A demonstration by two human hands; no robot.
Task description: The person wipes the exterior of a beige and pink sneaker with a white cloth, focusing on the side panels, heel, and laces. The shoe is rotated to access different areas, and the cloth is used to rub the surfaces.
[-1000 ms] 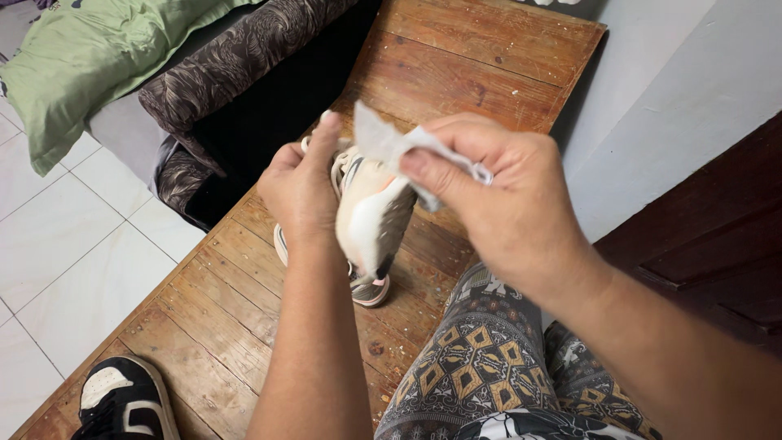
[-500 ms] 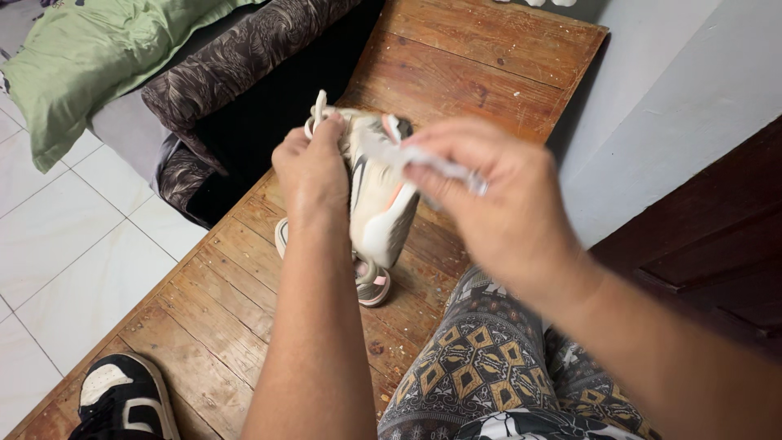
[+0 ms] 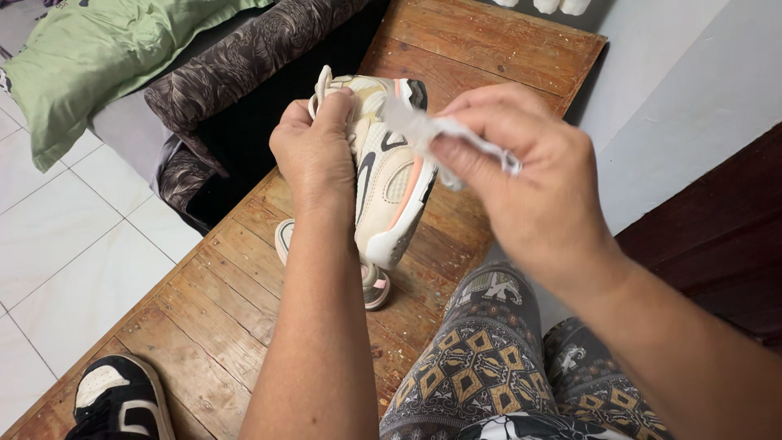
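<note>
My left hand [image 3: 314, 147] grips a cream and white sneaker [image 3: 391, 187] with black and peach trim, held up above the wooden platform [image 3: 212, 301] with its side turned toward me. My right hand [image 3: 521, 175] pinches a crumpled white wipe [image 3: 432, 130] against the sneaker's upper part, near the collar. A second sneaker of the same kind [image 3: 371, 281] lies on the planks below, mostly hidden behind my left forearm.
A black and white shoe [image 3: 118, 399] sits at the platform's near left corner. My patterned trouser legs [image 3: 481, 358] are at the bottom right. A green pillow [image 3: 106, 57] and dark patterned bedding [image 3: 236, 73] lie to the left over white floor tiles. A pale wall stands to the right.
My left hand has lifted and turned the sneaker, showing more of its side. My right hand has slid the wipe along the shoe's upper.
</note>
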